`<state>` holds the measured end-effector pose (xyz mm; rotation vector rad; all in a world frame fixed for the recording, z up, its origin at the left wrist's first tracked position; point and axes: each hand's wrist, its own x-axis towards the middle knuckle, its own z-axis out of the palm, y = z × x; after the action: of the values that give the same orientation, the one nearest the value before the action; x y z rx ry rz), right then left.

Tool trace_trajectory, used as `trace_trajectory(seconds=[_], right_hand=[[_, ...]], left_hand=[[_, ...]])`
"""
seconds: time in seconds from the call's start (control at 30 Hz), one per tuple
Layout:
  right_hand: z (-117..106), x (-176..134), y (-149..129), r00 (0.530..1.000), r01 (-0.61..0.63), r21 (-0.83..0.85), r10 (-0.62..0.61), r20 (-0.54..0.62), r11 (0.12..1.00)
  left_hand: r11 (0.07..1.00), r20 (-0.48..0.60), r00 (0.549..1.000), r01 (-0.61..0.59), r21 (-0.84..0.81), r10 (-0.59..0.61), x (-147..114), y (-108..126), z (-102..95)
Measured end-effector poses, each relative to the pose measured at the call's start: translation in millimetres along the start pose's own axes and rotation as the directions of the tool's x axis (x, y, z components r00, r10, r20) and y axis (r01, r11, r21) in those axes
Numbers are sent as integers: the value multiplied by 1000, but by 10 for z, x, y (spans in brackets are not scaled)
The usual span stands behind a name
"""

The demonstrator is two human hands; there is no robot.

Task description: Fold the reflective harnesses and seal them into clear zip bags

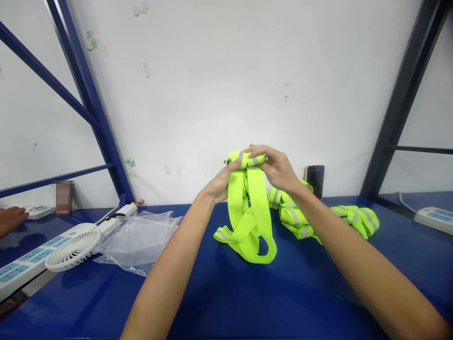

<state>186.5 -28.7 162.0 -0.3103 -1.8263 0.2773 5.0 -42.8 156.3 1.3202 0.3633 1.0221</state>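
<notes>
Both my hands hold a neon-yellow reflective strap harness [259,189] with grey stripes, its top part bunched or rolled. My left hand [222,182] grips the bundle from the left, thumb on its front. From the right, my right hand [274,165] closes over the top of it, fingers on the upper edge. Long loops of the strap hang below and meet the blue table [226,302]. More neon-yellow reflective straps [295,217] lie bundled behind my right forearm, and another bundle [364,219] sits to its right.
Clear plastic bags [136,241] lie at left beside a white fan [72,250] and a long power strip [35,257]. A black phone [314,181] leans on the wall. Blue frame posts [95,104] rise at the side. Another person's hand [12,219] shows at far left.
</notes>
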Motion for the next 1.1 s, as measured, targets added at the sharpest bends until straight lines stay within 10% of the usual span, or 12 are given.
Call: trace_trajectory(seconds=[0.27,0.43,0.7,0.9,1.1], right_hand=[[-66,-33,68,973,-229,88,226,50,969],[-79,-22,17,852,-519,282,461,248,807],[69,38,-190,992,-123,-7,123,-5,992],[143,39,-273,998,-1,-48,-3,-69,999],[126,45,-243,997,-27,-34,24,-77,999]], left_hand=[[987,-95,989,-99,130,112,21,-29,-224],[920,-1,979,-190,342,203,49,-80,-258],[751,-222,797,-380,540,562,147,-232,-215],[876,-229,898,-263,405,376,131,-193,-215],[999,33,998,-45,28,44,9,-177,-273]])
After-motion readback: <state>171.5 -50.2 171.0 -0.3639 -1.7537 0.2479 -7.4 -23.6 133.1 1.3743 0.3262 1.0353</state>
